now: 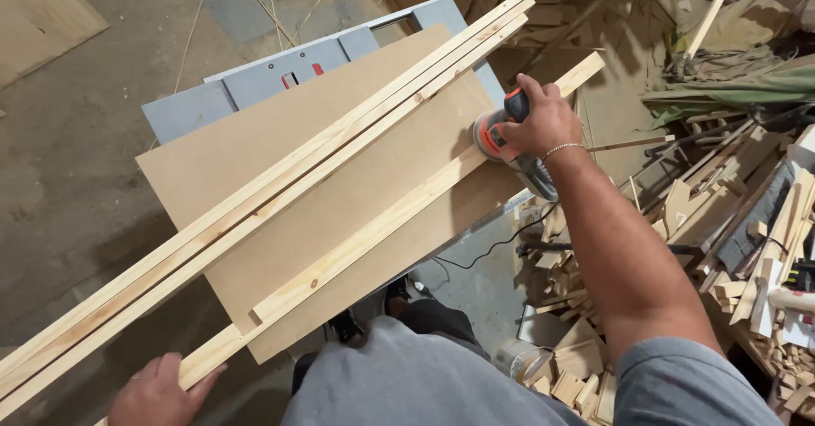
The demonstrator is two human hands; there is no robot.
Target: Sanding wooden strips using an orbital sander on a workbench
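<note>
**Hands at both ends of a pine strip**

Right hand point(542, 120) is wrapped tight around an orange-and-grey electric sander point(501, 137), pressing it onto the far part of a long pale pine strip point(373, 235). Left hand point(157, 392) pinches the strip's near end. That strip lies flat on a brown fibreboard sheet point(340, 180) atop the grey metal desk point(246, 86), its long axis running diagonally from lower left to upper right. Three more pale wooden strips point(280, 180) lie parallel just beside it. Offcuts point(577, 367) litter the floor.
</note>
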